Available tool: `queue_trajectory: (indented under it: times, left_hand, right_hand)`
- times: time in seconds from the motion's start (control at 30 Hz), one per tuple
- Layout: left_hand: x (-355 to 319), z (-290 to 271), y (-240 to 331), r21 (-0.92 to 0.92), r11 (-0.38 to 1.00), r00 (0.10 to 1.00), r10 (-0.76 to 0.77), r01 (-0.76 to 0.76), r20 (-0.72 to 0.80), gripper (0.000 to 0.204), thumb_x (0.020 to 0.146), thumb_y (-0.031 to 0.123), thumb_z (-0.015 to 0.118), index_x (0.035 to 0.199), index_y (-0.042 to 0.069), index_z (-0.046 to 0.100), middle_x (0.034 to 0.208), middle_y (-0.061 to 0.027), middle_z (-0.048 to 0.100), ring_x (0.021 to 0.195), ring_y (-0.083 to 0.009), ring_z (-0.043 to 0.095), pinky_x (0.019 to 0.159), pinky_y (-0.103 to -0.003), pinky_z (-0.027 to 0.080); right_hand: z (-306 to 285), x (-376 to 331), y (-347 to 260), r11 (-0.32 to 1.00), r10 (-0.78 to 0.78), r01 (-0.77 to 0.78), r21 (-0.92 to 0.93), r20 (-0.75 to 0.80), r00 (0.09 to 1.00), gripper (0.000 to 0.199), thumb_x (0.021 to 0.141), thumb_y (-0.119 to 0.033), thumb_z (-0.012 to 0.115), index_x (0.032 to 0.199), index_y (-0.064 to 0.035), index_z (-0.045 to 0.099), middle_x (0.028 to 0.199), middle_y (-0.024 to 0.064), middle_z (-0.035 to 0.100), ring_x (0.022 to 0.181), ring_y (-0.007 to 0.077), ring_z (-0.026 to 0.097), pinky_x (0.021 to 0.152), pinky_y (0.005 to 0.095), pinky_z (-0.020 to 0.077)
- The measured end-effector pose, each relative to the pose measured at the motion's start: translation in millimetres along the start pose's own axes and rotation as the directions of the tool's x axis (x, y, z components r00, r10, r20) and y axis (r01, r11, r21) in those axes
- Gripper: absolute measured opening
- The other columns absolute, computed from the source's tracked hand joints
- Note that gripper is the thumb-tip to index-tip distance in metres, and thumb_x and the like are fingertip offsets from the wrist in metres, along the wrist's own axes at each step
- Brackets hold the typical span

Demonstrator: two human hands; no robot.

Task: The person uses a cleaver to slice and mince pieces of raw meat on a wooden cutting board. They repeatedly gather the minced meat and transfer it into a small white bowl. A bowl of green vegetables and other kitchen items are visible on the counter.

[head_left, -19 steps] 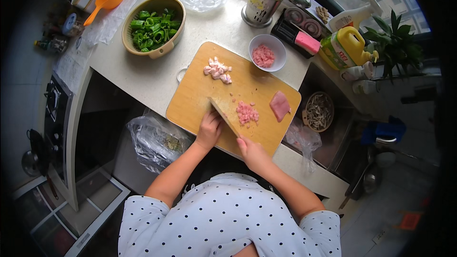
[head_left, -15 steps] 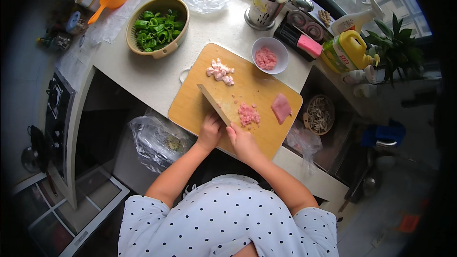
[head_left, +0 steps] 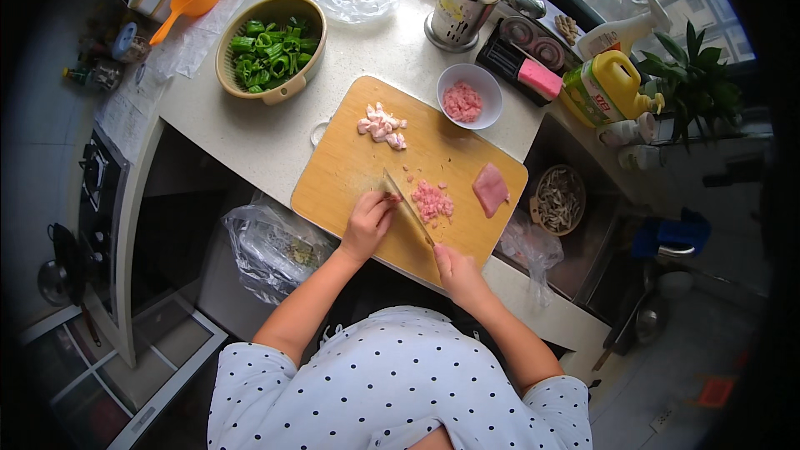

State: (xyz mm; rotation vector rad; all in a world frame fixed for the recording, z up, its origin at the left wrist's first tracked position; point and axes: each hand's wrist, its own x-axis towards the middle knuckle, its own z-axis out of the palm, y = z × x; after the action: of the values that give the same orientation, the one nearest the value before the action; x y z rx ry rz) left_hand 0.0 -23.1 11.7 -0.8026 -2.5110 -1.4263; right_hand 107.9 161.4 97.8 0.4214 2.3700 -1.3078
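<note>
My right hand [head_left: 460, 273] grips the handle of a kitchen knife [head_left: 410, 212], its blade slanting up and left across the wooden cutting board [head_left: 333, 175]. On the blade's left side, the fingers of my left hand [head_left: 367, 225] are curled together around a small reddish piece of meat, mostly hidden by them. Just right of the blade lies a heap of diced pink meat [head_left: 432, 202]. Pale, whitish-pink pieces [head_left: 382, 126] are piled near the board's far end. A flat slab of pink meat [head_left: 491, 189] rests toward its right edge.
A white bowl of minced meat [head_left: 471, 97] touches the board's far side. Behind left stands a colander of cut green peppers [head_left: 227, 67]. A chopstick holder [head_left: 455, 23] and yellow jug [head_left: 612, 87] stand farther back. The sink at right holds a basket [head_left: 560, 200].
My right hand has moved right and toward me, bringing the knife lower and right, beside the diced meat. My left hand has shifted slightly, its fingers now showing beside the blade.
</note>
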Motion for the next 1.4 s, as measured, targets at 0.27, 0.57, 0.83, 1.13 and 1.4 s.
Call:
queue_trajectory:
  times: [0.27, 0.57, 0.83, 1.13, 1.4]
  left_hand:
    - [-5.5, 13.7, -16.9, 0.064, 0.997, 0.997, 0.040, -0.044, 0.064, 0.025, 0.070, -0.008, 0.064, 0.095, -0.003, 0.065, 0.102, -0.0182, 0.063, 0.098, -0.0372, 0.059, 0.085, -0.042, 0.049]
    - [-4.6, -3.2, -0.2, -0.046, 0.999, 1.000, -0.018, 0.019, 0.023, 0.024, 0.073, -0.007, 0.066, 0.096, 0.000, 0.067, 0.099, -0.0151, 0.062, 0.094, -0.0330, 0.060, 0.083, -0.038, 0.050]
    - [-6.1, 4.8, -14.9, 0.035, 0.999, 0.999, 0.019, -0.020, 0.036, 0.025, 0.072, -0.007, 0.066, 0.096, 0.000, 0.067, 0.100, -0.0169, 0.062, 0.097, -0.0353, 0.059, 0.083, -0.041, 0.050]
    - [-6.6, 3.7, -10.8, -0.017, 1.000, 1.000, 0.006, -0.006, 0.014, 0.017, 0.070, -0.003, 0.071, 0.086, 0.001, 0.065, 0.092, -0.0136, 0.062, 0.086, -0.0324, 0.060, 0.077, -0.040, 0.050]
    - [12.6, -12.5, -9.3, 0.056, 0.998, 0.997, -0.034, 0.030, 0.074, 0.023, 0.070, 0.001, 0.075, 0.090, 0.003, 0.063, 0.092, -0.0120, 0.061, 0.089, -0.0308, 0.057, 0.079, -0.038, 0.047]
  right_hand:
    - [19.7, 40.9, -28.3, 0.998, -0.010, 0.010, -0.057, 0.003, 1.000, 0.038, 0.101, -0.033, 0.041, 0.099, -0.0010, 0.061, 0.082, 0.0286, 0.061, 0.083, 0.0479, 0.060, 0.071, 0.0506, 0.0467]
    - [-0.8, 15.1, 4.9, 0.999, -0.009, 0.012, 0.050, -0.050, 0.999, 0.040, 0.100, -0.035, 0.042, 0.098, -0.0009, 0.063, 0.084, 0.0272, 0.063, 0.079, 0.0477, 0.061, 0.070, 0.0522, 0.0474]
    - [7.1, 2.8, -5.6, 0.996, -0.002, 0.002, -0.095, 0.006, 1.000, 0.038, 0.100, -0.035, 0.043, 0.102, -0.0039, 0.063, 0.080, 0.0299, 0.062, 0.077, 0.0479, 0.061, 0.071, 0.0529, 0.0483]
    - [18.6, 30.4, 4.2, 0.992, -0.035, 0.044, 0.116, -0.081, 0.996, 0.040, 0.100, -0.034, 0.042, 0.092, 0.0003, 0.060, 0.079, 0.0281, 0.061, 0.080, 0.0456, 0.061, 0.070, 0.0501, 0.0471]
    - [-6.5, 0.6, 7.7, 0.961, 0.157, -0.148, 0.233, -0.021, 0.987, 0.044, 0.101, -0.035, 0.040, 0.085, 0.0025, 0.057, 0.067, 0.0227, 0.054, 0.064, 0.0403, 0.056, 0.062, 0.0461, 0.0432]
